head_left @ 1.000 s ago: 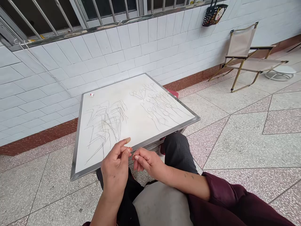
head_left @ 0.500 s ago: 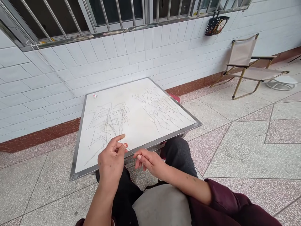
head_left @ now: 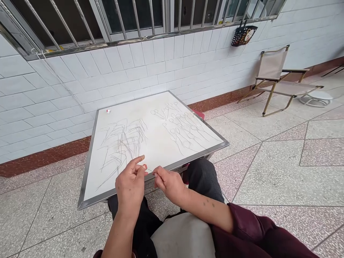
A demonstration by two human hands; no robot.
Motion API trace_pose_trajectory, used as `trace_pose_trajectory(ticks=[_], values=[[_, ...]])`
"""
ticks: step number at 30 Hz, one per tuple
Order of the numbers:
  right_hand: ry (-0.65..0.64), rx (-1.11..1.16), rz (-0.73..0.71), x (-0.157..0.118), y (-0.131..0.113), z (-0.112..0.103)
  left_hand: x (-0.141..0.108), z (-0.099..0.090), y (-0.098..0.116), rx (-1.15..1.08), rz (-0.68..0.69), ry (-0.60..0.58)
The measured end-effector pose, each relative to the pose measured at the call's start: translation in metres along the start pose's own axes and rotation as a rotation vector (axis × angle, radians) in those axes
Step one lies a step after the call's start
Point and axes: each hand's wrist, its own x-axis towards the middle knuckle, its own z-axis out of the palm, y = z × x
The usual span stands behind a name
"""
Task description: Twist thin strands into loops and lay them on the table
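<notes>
Two bare hands meet above the near edge of the white, metal-framed surface [head_left: 157, 147], with a thin dark strand [head_left: 149, 170] between them. The left hand [head_left: 130, 184] is partly closed, thumb and fingertip pinched on one end, another finger reaching out over the surface. The right hand [head_left: 173, 184] is more tightly curled and appears to grip the other end between thumb and forefinger; its lower fingers are largely hidden.

A second ago the fingertips were almost together; now a short gap separates them, and the strand shows across it. The right hand has also rolled over since, its knuckles now facing up. I judge that the strand is being drawn out or worked from both ends, with neither grip let go.

On the left part of the surface lie many bent, overlapping strands [head_left: 122, 143]; on its right part, strands with looped ends [head_left: 186, 132] are spread out. A small white and red item [head_left: 108, 111] sits by the surface's far left corner. Well apart from the surface, to its right, stand a folding chair [head_left: 272, 64] and a low round stool [head_left: 315, 98].
</notes>
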Motion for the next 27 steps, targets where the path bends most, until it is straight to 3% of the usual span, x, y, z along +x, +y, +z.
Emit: trace_pose_trajectory(ticks=[5, 18, 22, 24, 27], values=[[0.004, 0.14, -0.018, -0.003, 0.005, 0.003, 0.003, -0.001, -0.004, 0.033, -0.026, -0.015], [0.024, 0.126, -0.14, -0.016, 0.015, 0.009, 0.004, -0.001, -0.011, -0.017, -0.041, 0.028], [-0.033, 0.344, -0.035, -0.017, 0.013, 0.008, 0.001, -0.005, 0.004, 0.118, 0.047, 0.015], [-0.075, 0.585, 0.088, -0.015, 0.012, 0.004, 0.0, -0.018, 0.012, 0.155, 0.119, 0.07], [-0.096, 0.879, 0.221, -0.011, 0.009, -0.007, 0.005, -0.048, 0.005, 0.014, 0.205, 0.362]])
